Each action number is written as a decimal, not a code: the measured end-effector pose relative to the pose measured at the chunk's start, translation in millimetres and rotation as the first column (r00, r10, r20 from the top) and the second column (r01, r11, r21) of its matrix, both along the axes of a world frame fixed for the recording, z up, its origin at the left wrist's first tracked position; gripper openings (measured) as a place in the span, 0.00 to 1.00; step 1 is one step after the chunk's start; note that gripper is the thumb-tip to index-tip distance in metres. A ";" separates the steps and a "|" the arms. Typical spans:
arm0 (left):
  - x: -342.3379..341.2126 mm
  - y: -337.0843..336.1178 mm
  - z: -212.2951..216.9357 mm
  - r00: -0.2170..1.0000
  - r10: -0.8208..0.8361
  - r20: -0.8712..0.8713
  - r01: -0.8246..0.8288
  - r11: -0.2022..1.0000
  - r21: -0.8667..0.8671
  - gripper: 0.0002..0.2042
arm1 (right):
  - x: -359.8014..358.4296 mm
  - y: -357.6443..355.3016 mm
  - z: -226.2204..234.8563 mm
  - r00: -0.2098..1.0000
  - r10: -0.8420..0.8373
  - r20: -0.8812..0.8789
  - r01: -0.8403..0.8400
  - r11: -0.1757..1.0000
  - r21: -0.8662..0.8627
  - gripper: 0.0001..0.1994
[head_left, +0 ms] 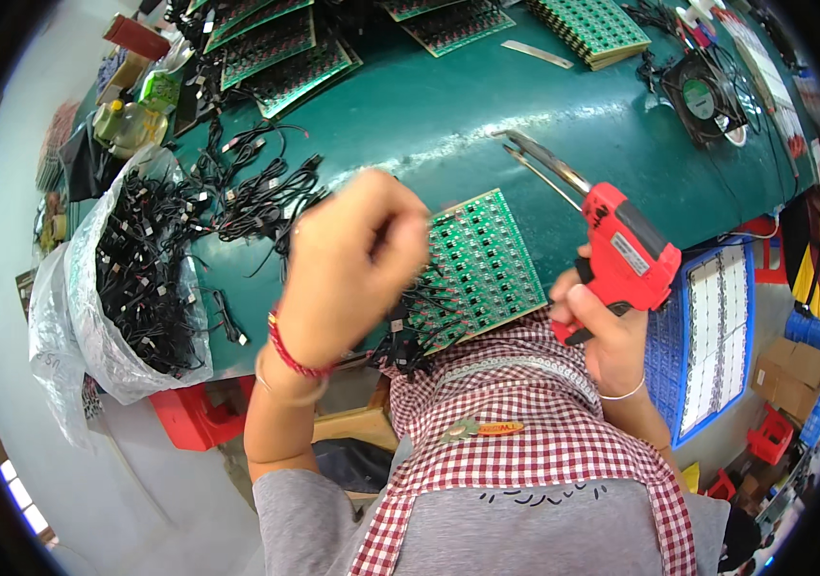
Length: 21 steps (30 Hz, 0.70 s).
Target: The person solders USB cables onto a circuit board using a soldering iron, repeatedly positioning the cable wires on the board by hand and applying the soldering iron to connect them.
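Observation:
My right hand (pixel 604 331) is wrapped round the handle of a red and black soldering gun (pixel 629 252). Its metal tip points up and left, over the green table. A green circuit board panel (pixel 489 259) with rows of small parts lies at the table's near edge, against my apron. Black cables (pixel 417 326) with thin wire ends gather at the panel's left side. Above that side hovers my left hand (pixel 362 252), its fingers curled and slightly blurred. What those fingers hold, if anything, is hidden.
A clear plastic bag (pixel 146 288) full of black cables stands at left, beside a loose cable heap (pixel 261 197). Stacked boards (pixel 280 62) and a board pile (pixel 590 31) lie at the back. A fan (pixel 703 99) sits back right, near a blue crate (pixel 714 336).

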State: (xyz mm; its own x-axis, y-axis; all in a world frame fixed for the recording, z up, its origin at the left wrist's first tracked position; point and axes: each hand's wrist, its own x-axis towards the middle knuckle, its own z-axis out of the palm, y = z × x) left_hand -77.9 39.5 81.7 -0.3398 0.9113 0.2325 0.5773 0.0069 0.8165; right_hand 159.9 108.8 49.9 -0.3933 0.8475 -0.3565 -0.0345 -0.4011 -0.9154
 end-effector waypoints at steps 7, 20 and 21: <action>54.4 -22.4 -27.2 0.981 -0.085 0.175 0.110 0.985 -0.135 0.07 | -28.4 -3.0 -0.2 0.971 0.202 -0.131 -0.196 0.979 0.055 0.21; 81.4 -31.2 -40.5 0.988 0.034 0.150 -0.011 0.988 -0.151 0.07 | -25.1 -8.2 -7.4 0.963 0.271 0.010 -0.270 0.958 0.100 0.06; 82.1 -29.6 -43.5 0.988 0.032 0.151 -0.008 0.988 -0.152 0.07 | -24.0 -7.7 -8.2 0.957 0.285 0.045 -0.289 0.952 0.106 0.06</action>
State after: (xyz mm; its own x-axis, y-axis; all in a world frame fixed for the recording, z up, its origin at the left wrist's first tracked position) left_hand 4.2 9.9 38.1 -0.3793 0.9245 0.0373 0.4444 0.1467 0.8837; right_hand 135.9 101.1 41.8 -0.6167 0.7349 -0.2820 0.0943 -0.2867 -0.9534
